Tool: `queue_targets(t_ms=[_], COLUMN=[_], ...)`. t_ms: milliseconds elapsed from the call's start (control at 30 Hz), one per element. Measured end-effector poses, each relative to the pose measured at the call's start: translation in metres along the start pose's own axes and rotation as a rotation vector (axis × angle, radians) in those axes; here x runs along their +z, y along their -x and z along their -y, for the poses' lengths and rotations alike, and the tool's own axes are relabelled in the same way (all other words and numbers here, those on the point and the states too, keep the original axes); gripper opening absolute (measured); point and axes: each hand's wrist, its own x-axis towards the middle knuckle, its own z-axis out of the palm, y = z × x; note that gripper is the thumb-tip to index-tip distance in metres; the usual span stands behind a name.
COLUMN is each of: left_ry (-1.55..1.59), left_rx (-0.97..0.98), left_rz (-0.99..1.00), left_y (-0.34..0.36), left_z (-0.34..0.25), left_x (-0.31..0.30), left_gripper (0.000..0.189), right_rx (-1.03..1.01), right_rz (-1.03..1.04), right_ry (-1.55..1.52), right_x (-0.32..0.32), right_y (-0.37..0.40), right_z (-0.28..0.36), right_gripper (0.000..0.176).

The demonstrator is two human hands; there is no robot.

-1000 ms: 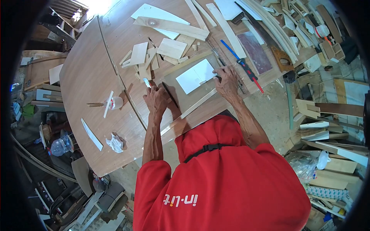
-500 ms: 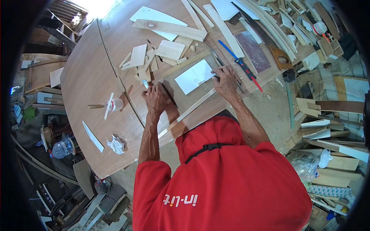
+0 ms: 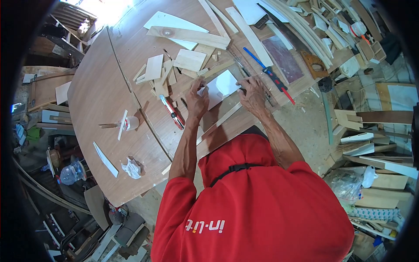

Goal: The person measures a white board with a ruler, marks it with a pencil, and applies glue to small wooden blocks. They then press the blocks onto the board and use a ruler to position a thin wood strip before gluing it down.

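Currently, a white sheet point(image 3: 223, 84) is found lying flat on a brown panel point(image 3: 227, 118) at the middle of the surface point(image 3: 100, 87), with its long axis running from near left to far right. It lies directly between the two grips, and both are in contact with it, so neither is the nearer. The left grip point(image 3: 197, 98) is set on the sheet's left edge with fingers bent down. The right grip point(image 3: 253, 94) is set at its right edge with fingers curled. Whether either edge is pinched or merely pressed cannot be told. A red utility knife point(image 3: 173, 112) is noted unheld, just near and left of the left grip. A blue and red tool point(image 3: 268, 74) lies just beyond the right grip. On the red shirt point(image 3: 253, 209), lettering point(image 3: 205, 226) reading "in·lit" is recorded.
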Motion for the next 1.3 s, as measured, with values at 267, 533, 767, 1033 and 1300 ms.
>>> queue_targets(t_ms=[267,533,767,1033,1300], left_ry=[0.059,-0.002,-0.059,-0.101,-0.14], left_rx=[0.026,0.018,0.006,0.013,0.053], left_rz=[0.059,0.065,0.04,0.042,0.005], left_y=[-0.008,-0.008,-0.005,-0.007,-0.005], left_z=[0.003,0.012,0.013,0.018,0.027], left_x=[0.021,0.022,0.027,0.027,0.029], left_gripper=[0.065,0.063,0.061,0.06,0.062], right_rx=[0.002,-0.012,0.006,0.025,0.009], right_rz=[-0.022,-0.01,-0.001,-0.004,-0.02], right_ry=[-0.02,-0.028,-0.036,-0.038,-0.046], right_x=[-0.001,0.0,-0.001,0.0,-0.001], right_y=[0.0,0.0,0.0,0.001,0.001], right_z=[0.0,-0.001,-0.001,-0.001,0.001], right_gripper=[0.023,0.022,0.022,0.021,0.021])
